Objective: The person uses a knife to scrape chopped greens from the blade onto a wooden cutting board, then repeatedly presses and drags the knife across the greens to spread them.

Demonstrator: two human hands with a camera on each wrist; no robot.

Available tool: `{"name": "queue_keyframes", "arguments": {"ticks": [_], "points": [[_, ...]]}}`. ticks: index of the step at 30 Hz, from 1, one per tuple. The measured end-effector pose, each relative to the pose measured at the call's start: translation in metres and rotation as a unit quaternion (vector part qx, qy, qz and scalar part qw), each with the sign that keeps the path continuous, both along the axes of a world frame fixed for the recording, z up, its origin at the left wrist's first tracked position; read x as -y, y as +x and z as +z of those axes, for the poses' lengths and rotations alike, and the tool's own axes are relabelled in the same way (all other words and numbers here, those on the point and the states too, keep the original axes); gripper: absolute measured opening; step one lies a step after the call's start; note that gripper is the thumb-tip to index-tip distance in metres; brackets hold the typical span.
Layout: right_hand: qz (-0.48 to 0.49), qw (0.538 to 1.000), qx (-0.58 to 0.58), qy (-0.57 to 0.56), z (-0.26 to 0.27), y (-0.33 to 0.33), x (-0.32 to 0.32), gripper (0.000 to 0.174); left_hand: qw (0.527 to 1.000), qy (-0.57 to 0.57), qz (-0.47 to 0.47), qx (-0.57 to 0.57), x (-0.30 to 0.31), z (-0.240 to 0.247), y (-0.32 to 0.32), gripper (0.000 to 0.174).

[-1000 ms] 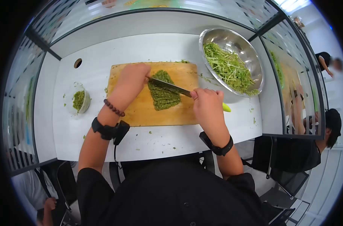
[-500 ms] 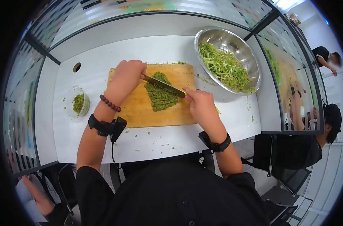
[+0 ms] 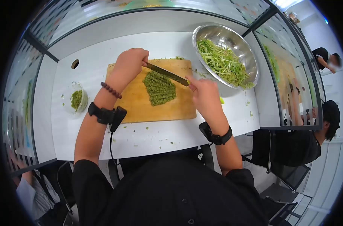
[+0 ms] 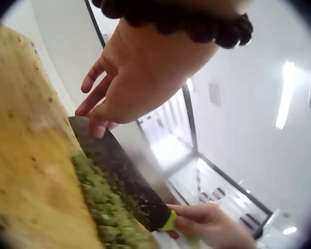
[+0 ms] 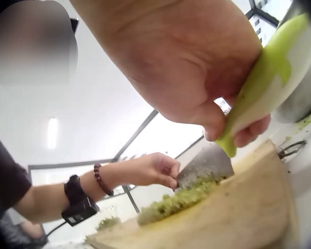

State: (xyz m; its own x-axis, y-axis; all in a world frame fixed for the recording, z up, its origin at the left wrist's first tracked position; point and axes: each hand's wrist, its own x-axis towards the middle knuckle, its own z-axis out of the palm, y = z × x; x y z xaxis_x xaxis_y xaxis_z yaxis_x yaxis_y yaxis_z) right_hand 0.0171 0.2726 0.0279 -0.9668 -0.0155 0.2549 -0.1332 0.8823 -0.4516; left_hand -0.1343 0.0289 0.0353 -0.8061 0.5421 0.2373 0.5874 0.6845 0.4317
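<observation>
Knife (image 3: 167,74), tip (image 4: 80,124) in left fingers (image 3: 130,64), handle (image 5: 272,78) in right (image 3: 206,94)

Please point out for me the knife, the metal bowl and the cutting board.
Knife (image 4: 123,171): left wrist view, on the flat of the blade.
Metal bowl (image 3: 244,48): head view, on the bare inner wall.
Cutting board (image 3: 141,113): head view, on its bare front part.

Our L hand (image 3: 130,64) pinches the knife (image 3: 167,74) nr its tip; our R hand (image 3: 206,94) grips the handle end. Mince (image 3: 159,90) on the board (image 3: 132,109), btwn our L & R fingers, a bit nearer us. Bowl (image 3: 237,43) w/ greens (image 3: 223,63) beyond R fingers; cup (image 3: 83,102) left of L fingers.
</observation>
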Motion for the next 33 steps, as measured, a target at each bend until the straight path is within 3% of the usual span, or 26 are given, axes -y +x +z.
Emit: {"name": "queue_keyframes", "arguments": {"ticks": [2, 5, 8, 11, 14, 17, 20, 23, 26, 29, 32, 33], "points": [[0.003, 1.0, 0.011, -0.006, -0.017, -0.003, 0.002, 0.038, 1.0, -0.004, 0.004, 0.017, -0.004, -0.016, -0.002, 0.007], [0.02, 0.999, 0.004, -0.05, -0.01, -0.003, -0.004, 0.037, 0.998, -0.065, -0.011, 0.011, -0.003, -0.002, -0.006, 0.006], [0.012, 1.0, -0.015, -0.01, -0.003, -0.004, -0.001, 0.035, 1.0, -0.025, -0.005, 0.002, -0.005, -0.004, -0.011, 0.006], [0.027, 0.999, -0.013, -0.043, -0.016, -0.009, -0.007, 0.033, 0.998, -0.044, -0.003, 0.045, -0.007, -0.003, -0.01, 0.005], [-0.012, 0.999, -0.039, 0.003, -0.001, -0.007, -0.003, 0.032, 1.0, -0.016, -0.005, -0.004, -0.007, 0.002, -0.016, 0.004], [-0.006, 1.0, -0.011, 0.027, -0.018, -0.01, -0.005, 0.032, 0.999, -0.026, -0.021, -0.021, -0.012, -0.019, -0.02, 0.004], [-0.005, 0.999, -0.021, -0.025, -0.01, -0.007, -0.011, 0.032, 0.999, -0.01, -0.003, 0.047, -0.015, 0.0, -0.02, 0.004], [-0.005, 0.998, -0.036, 0.043, -0.014, -0.002, -0.007, 0.028, 0.998, 0.001, -0.04, -0.04, -0.02, -0.028, -0.022, 0.004], [0.012, 0.999, 0.003, -0.032, -0.011, 0.0, -0.013, 0.027, 0.996, -0.076, -0.038, -0.006, -0.022, -0.008, -0.02, 0.004], [-0.035, 0.999, -0.011, -0.021, 0.001, 0.012, -0.007, 0.027, 1.0, -0.007, -0.02, -0.005, -0.017, 0.0, -0.011, 0.011], [-0.057, 0.997, -0.043, -0.001, -0.014, 0.015, -0.015, 0.029, 0.975, 0.213, 0.02, -0.053, 0.001, 0.013, 0.027, 0.024], [-0.06, 0.997, -0.036, 0.006, -0.016, 0.019, -0.017, 0.029, 0.977, 0.21, 0.035, -0.017, 0.012, 0.022, 0.043, 0.026]]}}
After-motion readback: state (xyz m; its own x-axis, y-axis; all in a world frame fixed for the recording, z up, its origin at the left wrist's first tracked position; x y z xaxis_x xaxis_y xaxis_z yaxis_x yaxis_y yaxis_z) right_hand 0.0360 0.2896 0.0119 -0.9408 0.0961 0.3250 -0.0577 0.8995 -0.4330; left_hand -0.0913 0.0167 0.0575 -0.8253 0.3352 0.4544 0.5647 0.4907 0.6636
